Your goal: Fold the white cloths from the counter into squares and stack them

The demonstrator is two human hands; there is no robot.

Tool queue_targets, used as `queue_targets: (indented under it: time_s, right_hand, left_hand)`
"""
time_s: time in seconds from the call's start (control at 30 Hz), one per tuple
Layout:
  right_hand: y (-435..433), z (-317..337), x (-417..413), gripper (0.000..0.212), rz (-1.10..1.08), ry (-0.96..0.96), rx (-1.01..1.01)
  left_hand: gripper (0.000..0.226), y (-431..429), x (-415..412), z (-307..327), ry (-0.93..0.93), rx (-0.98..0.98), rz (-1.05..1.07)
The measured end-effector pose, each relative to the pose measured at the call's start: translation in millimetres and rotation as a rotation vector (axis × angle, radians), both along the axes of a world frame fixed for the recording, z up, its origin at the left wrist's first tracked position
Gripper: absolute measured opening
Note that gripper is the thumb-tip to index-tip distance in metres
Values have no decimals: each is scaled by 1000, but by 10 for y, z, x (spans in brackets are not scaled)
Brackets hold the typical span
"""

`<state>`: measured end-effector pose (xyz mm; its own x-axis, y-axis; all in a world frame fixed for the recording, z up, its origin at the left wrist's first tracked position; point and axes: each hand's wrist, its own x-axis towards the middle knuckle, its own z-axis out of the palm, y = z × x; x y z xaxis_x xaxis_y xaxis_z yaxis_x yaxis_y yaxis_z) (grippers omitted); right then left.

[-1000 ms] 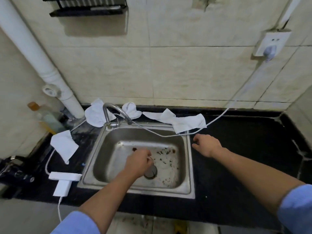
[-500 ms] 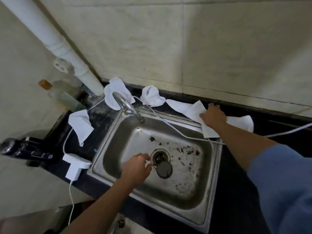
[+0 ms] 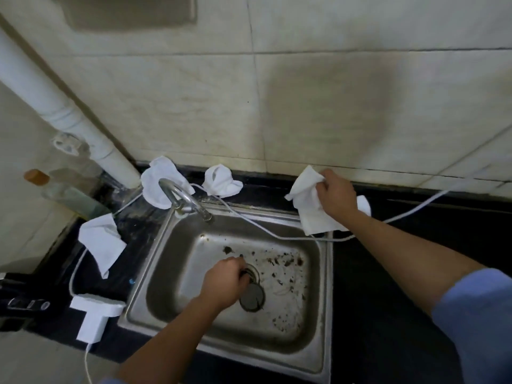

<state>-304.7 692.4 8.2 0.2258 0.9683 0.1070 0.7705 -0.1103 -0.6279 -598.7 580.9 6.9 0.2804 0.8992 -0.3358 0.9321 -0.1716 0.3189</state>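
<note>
Several white cloths lie on the black counter [image 3: 388, 273] around a steel sink [image 3: 328, 300]. My right hand [image 3: 336, 194] grips one white cloth [image 3: 310, 209] at the sink's back right corner, bunched up off the counter near the wall. Another cloth [image 3: 159, 184] is draped behind the tap, a small crumpled one [image 3: 221, 184] lies right of it, and one [image 3: 102, 242] lies on the counter left of the sink. My left hand [image 3: 224, 281] hangs over the sink basin by the drain, fingers curled, nothing visible in it.
A curved tap [image 3: 182, 196] rises at the sink's back left. A white cable [image 3: 415, 210] runs across the counter and sink rim. A white power adapter [image 3: 94, 314] sits front left, a bottle [image 3: 63, 194] and white pipe [image 3: 69, 112] stand at the back left. The basin holds dirt specks.
My right hand has closed on the cloth at the back right and lifted it, bunched, off the counter. My left hand stays near the drain. The camera has shifted.
</note>
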Motion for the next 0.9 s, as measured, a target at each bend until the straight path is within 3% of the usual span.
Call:
queue_targets:
  time_s: [0.2,0.37,0.5,0.6,0.73,0.83,0.9]
  right_hand:
    - [-1086,478,399,16,-146,-44,-1]
    - [-2179,448,669,6,-285,-77,-88]
    - [-2998,21,802,6,-393,-59,-284]
    - [-3499,-328,923,6,-411,-102,-558]
    - [-3935,-579,1022,27,-290,-97,-787]
    - [-4002,-543,1144,54,-289,-56,-714]
    - [-3944,-546,1217,68,-282,-9,-622]
  left_hand:
    - [29,-4,358,71,-80,28,-190]
    - [27,-225,782,29,-129,32,-365]
    - [21,-510,1101,-28,-111,9,-468]
    - [19,-693,1282,-142,-66,-19,-551]
    - [21,-848,1574,-240,48,-36,-649]
    - [18,-924,1920,-303,93,-31,-705]
    - [32,-982,2164,-354,104,-26,-735]
